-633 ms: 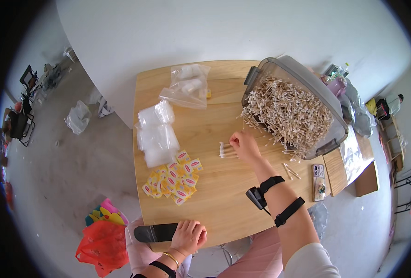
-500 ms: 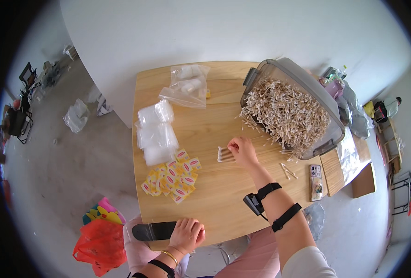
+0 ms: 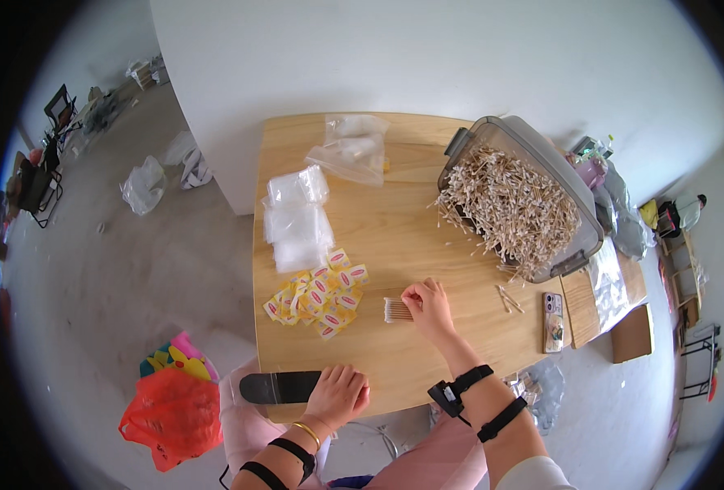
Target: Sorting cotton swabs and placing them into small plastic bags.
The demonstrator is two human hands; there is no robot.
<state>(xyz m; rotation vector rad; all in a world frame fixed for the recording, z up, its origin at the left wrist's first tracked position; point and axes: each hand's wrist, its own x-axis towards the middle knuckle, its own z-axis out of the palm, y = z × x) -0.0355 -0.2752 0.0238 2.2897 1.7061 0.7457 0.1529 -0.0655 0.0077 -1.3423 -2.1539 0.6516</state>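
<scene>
Several white-tipped tan swabs (image 3: 394,310) aligned, pinched by right hand (image 3: 430,308); left hand (image 3: 339,394) curled, grip unclear

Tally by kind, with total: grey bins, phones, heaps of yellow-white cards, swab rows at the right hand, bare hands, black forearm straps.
Grey bin: 1
Phone: 1
Card heap: 1
Swab row: 1
Bare hands: 2 (left hand, right hand)
Black forearm straps: 4 (2 per arm)
Total: 10

The left hand (image 3: 341,394) curls low, the right hand (image 3: 428,307) farther forward.
</scene>
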